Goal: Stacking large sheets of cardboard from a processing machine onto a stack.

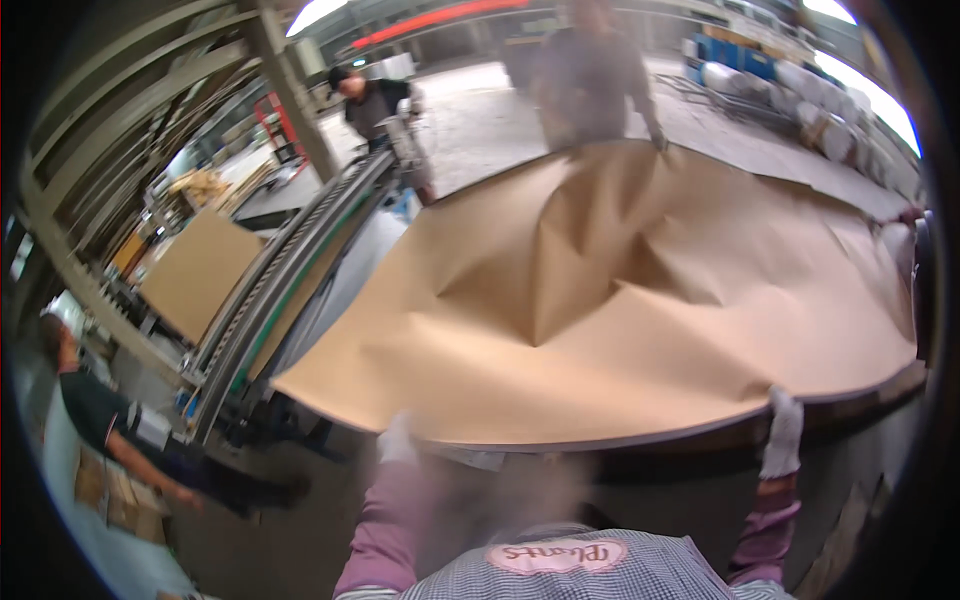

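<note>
A large sheet of brown paper (pixel 480 390) spreads out before me, creased and buckled in its middle. My left hand (pixel 398 440), in a white glove and slightly blurred, grips its near edge left of centre. Farther right along the same edge, my right hand (pixel 783 435), also gloved in white, is closed on the paper with its fingers partly hidden. Across from me a blurred person (pixel 590 85) has a hand at the far edge. At the right rim, another person's hand (pixel 908 216) is by the sheet's corner.
A long roller conveyor (pixel 285 265) runs along the left, with a brown board (pixel 203 270) beyond it. One person (pixel 378 105) stands near its far end, another (pixel 120 430) at the lower left. White rolls (pixel 800 85) lie stacked at the back right.
</note>
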### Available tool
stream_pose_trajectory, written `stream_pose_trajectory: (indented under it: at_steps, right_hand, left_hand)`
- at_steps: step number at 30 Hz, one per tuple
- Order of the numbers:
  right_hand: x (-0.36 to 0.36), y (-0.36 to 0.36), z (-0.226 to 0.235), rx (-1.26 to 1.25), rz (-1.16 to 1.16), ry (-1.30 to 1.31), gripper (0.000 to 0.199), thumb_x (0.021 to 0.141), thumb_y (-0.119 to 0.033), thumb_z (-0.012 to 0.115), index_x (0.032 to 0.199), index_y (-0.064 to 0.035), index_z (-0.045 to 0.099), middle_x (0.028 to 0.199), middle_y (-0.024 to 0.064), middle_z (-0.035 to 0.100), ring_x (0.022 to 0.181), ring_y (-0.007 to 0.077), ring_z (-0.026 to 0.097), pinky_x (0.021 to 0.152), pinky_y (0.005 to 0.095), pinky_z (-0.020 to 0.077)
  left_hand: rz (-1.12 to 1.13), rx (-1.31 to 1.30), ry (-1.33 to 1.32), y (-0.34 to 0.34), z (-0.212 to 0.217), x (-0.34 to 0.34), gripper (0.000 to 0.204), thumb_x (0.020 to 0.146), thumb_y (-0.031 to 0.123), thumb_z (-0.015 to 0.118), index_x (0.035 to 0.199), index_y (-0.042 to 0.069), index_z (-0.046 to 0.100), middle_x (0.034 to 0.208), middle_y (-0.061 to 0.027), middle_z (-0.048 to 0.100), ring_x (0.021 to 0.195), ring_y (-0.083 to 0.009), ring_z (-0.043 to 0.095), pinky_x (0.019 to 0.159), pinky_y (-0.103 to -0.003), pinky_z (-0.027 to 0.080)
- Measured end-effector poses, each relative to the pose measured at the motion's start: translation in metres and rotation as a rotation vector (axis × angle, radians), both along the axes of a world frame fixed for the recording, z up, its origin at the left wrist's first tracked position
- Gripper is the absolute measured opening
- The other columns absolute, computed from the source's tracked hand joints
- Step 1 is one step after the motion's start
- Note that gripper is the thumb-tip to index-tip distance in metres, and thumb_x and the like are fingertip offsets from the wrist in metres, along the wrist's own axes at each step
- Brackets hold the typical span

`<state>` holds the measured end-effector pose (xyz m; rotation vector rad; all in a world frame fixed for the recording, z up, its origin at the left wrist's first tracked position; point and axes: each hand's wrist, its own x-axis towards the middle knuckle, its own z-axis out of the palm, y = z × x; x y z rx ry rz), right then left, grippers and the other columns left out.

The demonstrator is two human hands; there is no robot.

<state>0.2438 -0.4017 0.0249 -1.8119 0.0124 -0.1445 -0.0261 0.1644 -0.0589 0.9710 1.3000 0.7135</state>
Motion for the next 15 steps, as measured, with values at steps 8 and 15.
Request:
stream_pose_trajectory:
  at_steps: [8,15]
  right_hand:
    - [0.065,-0.270,-0.019,0.578,-0.544,0.115,0.085,0.081,-0.058,0.055,0.141,-0.0023,0.033,0.147,0.0140,0.030,0.135,0.0275,0.024,0.112,0.0392,0.0161]
    - [-0.087,0.038,-0.094,0.529,-0.271,0.460,0.058,0.078,-0.034,0.068,0.125,-0.0037,0.051,0.125,0.0119,0.051,0.116,0.0265,0.043,0.100,0.0486,0.0300]
  left_hand:
    - [-0.671,0.238,-0.056,-0.033,-0.050,-0.031,0.026,0.085,0.043,0.061,0.093,0.018,0.056,0.066,-0.0006,0.053,0.034,-0.0124,0.038,0.031,-0.028,0.029]
    - [-0.553,-0.429,-0.439,-0.161,-0.051,0.053,0.017,0.093,0.029,0.057,0.103,0.017,0.061,0.086,-0.0006,0.060,0.073,-0.0117,0.057,0.051,-0.024,0.044]
